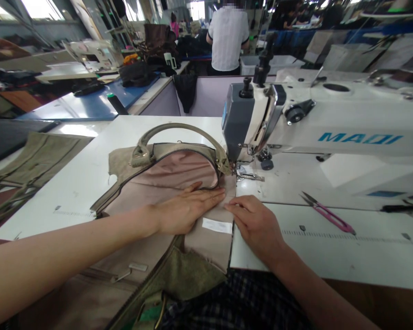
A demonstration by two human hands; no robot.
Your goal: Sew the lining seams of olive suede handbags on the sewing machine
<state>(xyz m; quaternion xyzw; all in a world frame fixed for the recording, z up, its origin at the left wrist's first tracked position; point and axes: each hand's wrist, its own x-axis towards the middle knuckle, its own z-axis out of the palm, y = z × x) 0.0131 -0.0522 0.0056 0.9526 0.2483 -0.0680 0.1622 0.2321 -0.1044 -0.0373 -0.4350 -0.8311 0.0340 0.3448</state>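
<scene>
An olive handbag with a pink lining (137,201) lies opened out on the white sewing table, its curved handle (179,126) toward the back. My left hand (189,208) rests flat on the lining with its fingers stretched toward the sewing machine (316,119). At the lining's right edge, my right hand (256,220) pinches the fabric between thumb and fingers. A small white label (216,225) sits on the lining just below both hands. The bag's edge runs up to the presser foot (239,172), where the needle area is too small to make out.
Pink-handled thread snips (330,213) lie on the table to the right. More olive bag pieces (37,160) are at the far left. Behind the table are a blue-topped table (89,103), another sewing machine (92,52) and a person in a white shirt (229,39).
</scene>
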